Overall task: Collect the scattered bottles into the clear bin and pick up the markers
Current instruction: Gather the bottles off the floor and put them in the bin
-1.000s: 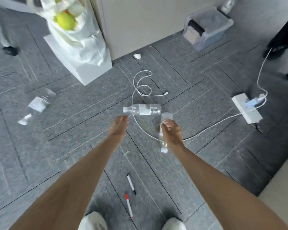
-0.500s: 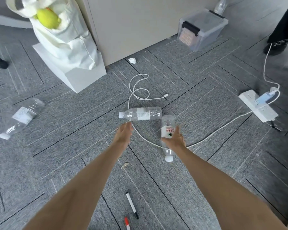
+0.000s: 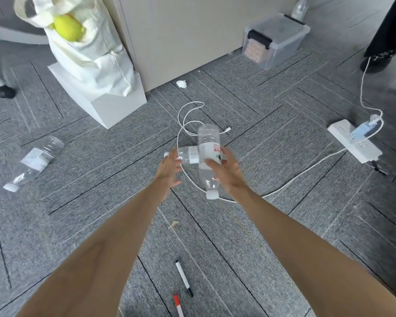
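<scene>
The right hand point(image 3: 229, 172) grasps one bottle point(image 3: 209, 156); the left hand point(image 3: 169, 168) reaches, fingers spread, toward a second point(image 3: 188, 154). A third bottle point(image 3: 32, 161) at left and two markers point(image 3: 183, 284) at the bottom remain. The bin point(image 3: 274, 40), upper right, is closed.

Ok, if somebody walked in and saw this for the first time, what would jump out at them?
Probably the right hand mid-frame, holding a clear bottle cap-down above the carpet, while the left hand reaches a second bottle lying beside it. Next, the white cable looping across the floor, and the yellow-green fruit in the tote bag at upper left.
</scene>
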A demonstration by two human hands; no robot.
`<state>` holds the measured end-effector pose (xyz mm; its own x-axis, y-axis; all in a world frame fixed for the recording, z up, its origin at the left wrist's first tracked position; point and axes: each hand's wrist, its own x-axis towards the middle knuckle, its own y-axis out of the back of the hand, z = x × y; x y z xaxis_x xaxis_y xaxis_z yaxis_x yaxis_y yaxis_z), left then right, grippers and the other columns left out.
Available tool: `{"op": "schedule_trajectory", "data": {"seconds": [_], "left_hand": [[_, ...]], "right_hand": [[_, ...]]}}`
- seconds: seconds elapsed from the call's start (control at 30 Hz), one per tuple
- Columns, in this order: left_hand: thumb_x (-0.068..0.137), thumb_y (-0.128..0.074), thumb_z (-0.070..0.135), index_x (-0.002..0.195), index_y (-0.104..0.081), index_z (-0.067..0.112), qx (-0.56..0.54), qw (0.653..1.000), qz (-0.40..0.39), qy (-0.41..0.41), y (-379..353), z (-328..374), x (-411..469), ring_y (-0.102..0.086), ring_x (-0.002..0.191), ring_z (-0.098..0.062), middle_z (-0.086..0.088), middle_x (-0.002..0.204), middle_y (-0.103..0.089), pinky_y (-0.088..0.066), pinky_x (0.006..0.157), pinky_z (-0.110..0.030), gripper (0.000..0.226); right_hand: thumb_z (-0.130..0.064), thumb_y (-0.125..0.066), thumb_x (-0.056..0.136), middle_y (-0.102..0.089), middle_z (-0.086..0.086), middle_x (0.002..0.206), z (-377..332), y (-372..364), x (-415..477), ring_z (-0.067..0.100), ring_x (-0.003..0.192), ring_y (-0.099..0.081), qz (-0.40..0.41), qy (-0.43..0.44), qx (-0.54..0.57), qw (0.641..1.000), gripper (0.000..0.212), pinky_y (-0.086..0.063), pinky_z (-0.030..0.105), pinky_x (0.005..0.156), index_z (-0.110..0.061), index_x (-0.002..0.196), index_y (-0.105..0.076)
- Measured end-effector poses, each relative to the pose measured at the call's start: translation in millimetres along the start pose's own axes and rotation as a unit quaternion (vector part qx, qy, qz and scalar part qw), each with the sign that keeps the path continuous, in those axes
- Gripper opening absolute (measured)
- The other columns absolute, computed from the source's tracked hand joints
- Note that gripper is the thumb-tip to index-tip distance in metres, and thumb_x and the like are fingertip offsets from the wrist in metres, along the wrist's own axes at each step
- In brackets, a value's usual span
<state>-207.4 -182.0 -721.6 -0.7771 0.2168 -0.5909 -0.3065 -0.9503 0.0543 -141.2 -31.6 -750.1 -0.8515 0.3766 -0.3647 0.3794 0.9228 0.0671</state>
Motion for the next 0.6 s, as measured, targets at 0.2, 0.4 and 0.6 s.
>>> {"op": "schedule_trajectory", "data": {"seconds": [0.2, 0.4, 0.6], "left_hand": [[0.086, -0.043, 0.07, 0.13, -0.054, 0.02, -0.092, 0.995, -0.044, 0.012, 8.1, 1.9, -1.0, -0.061, 0.116, -0.032, -0.017, 0.132, -0.06, -0.043, 0.103, -0.055, 0.068], [0.045, -0.08, 0.067, 0.136, -0.044, 0.014, -0.116, 0.992, 0.031, 0.028, 41.9, -8.1, 1.0, -0.065, 0.104, -0.035, -0.017, 0.124, -0.062, -0.051, 0.095, -0.053, 0.112], [0.083, -0.069, 0.043, 0.142, -0.035, 0.011, -0.11, 0.99, 0.09, 0.017, 78.2, -14.4, -0.1, -0.06, 0.096, -0.031, -0.012, 0.113, -0.057, -0.051, 0.094, -0.048, 0.075]], "right_hand": [[-0.039, -0.063, 0.094, -0.06, -0.004, 0.12, -13.8, -39.9, -15.0, 0.017, 0.105, -0.065, -0.093, 0.029, -0.062, 0.993, 0.053, -0.059, 0.033, 0.083, -0.029, 0.144, -0.047], [-0.053, -0.047, 0.098, -0.064, -0.011, 0.106, -24.6, -46.8, -14.8, 0.016, 0.109, -0.062, -0.146, 0.037, -0.115, 0.982, 0.044, -0.053, 0.04, 0.096, -0.023, 0.127, -0.061], [-0.037, -0.061, 0.095, -0.055, -0.002, 0.128, -17.1, -50.5, 14.9, 0.015, 0.115, -0.054, -0.062, 0.07, -0.235, 0.968, 0.027, -0.041, 0.03, 0.091, -0.028, 0.121, -0.06]]}}
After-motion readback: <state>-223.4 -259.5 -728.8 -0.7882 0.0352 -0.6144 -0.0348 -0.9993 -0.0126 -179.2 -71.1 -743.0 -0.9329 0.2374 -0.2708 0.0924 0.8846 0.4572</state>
